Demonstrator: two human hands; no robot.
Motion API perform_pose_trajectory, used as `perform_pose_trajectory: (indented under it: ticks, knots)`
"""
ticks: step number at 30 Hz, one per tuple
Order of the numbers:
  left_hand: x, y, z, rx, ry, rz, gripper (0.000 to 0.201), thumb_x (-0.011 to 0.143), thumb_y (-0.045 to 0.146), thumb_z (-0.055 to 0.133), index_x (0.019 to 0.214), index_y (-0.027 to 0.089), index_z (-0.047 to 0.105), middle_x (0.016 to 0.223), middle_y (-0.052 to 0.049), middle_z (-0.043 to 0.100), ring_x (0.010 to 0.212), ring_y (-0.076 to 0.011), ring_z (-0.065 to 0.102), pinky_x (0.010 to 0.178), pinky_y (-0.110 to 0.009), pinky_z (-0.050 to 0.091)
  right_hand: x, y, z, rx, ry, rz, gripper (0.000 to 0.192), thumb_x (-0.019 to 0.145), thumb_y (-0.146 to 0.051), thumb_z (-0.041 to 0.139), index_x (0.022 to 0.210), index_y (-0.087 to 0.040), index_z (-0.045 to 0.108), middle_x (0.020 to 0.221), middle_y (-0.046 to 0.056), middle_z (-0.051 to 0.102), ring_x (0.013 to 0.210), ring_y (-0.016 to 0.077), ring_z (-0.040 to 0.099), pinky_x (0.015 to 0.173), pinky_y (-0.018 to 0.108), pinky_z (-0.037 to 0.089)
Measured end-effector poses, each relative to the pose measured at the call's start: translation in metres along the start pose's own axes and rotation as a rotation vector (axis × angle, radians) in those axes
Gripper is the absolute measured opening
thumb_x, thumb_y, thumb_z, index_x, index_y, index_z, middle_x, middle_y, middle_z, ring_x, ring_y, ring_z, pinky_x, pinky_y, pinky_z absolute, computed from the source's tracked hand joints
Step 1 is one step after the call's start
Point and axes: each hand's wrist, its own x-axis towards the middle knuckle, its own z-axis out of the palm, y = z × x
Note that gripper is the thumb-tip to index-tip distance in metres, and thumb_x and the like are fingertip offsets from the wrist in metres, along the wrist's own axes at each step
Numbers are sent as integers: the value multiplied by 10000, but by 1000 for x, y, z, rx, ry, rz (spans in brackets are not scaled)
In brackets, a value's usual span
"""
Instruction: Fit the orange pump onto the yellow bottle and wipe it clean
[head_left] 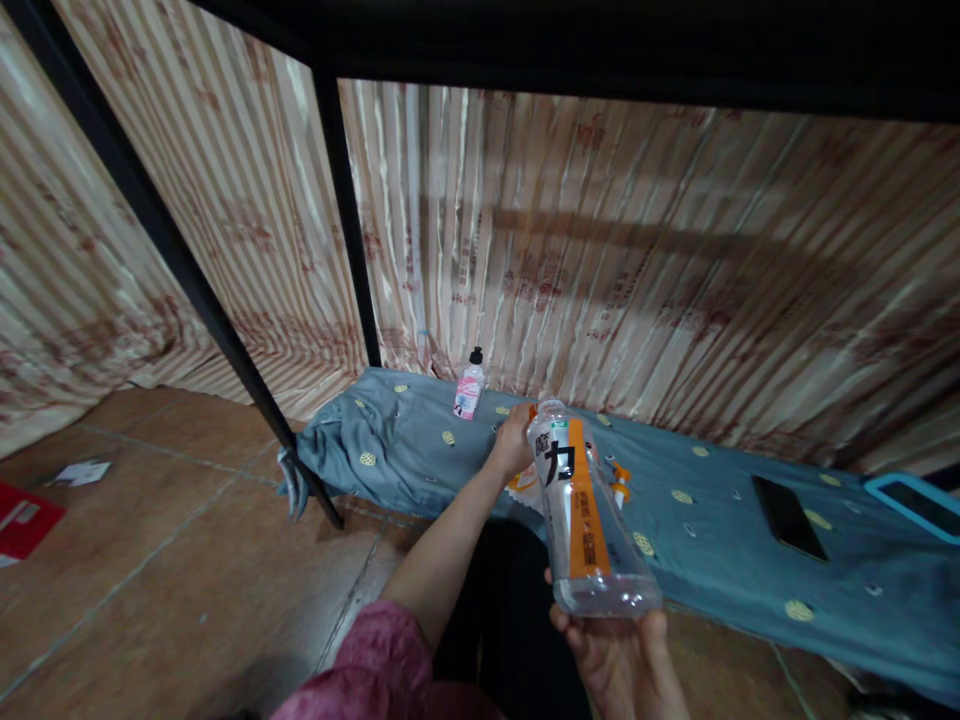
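A clear plastic bottle (581,520) with an orange label and large black characters is tilted in front of me, its open mouth pointing away. My right hand (615,650) grips it around the base from below. Beside the bottle's neck, my left hand (514,440) is closed, with a small orange cap (532,411) showing at its fingertips. Partly behind the bottle, a crinkled clear-and-orange wrapper (525,484) lies on the blue cloth, and a small orange object (620,482) sits to its right.
A blue patterned cloth (720,540) covers the low surface. On it are a pink-labelled bottle (469,388) with a black cap, a dark phone (787,515) and a blue-framed object (919,503). A black metal post (202,290) stands left; a red item (26,520) lies on the floor.
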Motion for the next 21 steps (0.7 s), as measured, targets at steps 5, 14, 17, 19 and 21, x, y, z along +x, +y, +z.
perform_pose_trajectory:
  ticks: [5,14,17,19,21]
  knots:
    - [0,3,-2,8,1,-23,319,821,200,614,1132,164,550,1111,-98,639,1066,-243,605,954,-411,526,0,0,-1,-5,-8,-12,473,665,-617,809,935,-229,803,970,132,803,658,161,732,600,184,573]
    - [-1,3,-2,17,0,-14,338,827,197,611,1154,148,539,1123,-115,633,1080,-254,601,959,-421,525,1,-1,-2,6,-8,-7,481,648,-607,825,939,-225,803,978,142,800,648,170,729,578,194,575]
    - [0,3,-2,18,-14,-6,329,832,190,610,1150,137,544,1121,-121,632,1084,-252,600,963,-410,522,0,-1,-2,11,-6,-3,492,652,-602,825,976,-232,800,981,140,800,659,172,736,584,190,575]
    - [0,2,-2,9,-13,3,320,835,190,609,1145,135,551,1129,-124,630,1089,-253,595,965,-413,521,0,0,-2,10,-6,-2,499,657,-598,824,997,-233,796,980,139,800,663,174,739,586,193,577]
    - [0,2,-1,2,-5,0,315,837,189,606,1142,131,555,1123,-126,631,1082,-255,595,962,-422,523,0,0,-3,11,-7,0,498,664,-595,821,1002,-231,793,981,139,800,665,175,740,585,197,579]
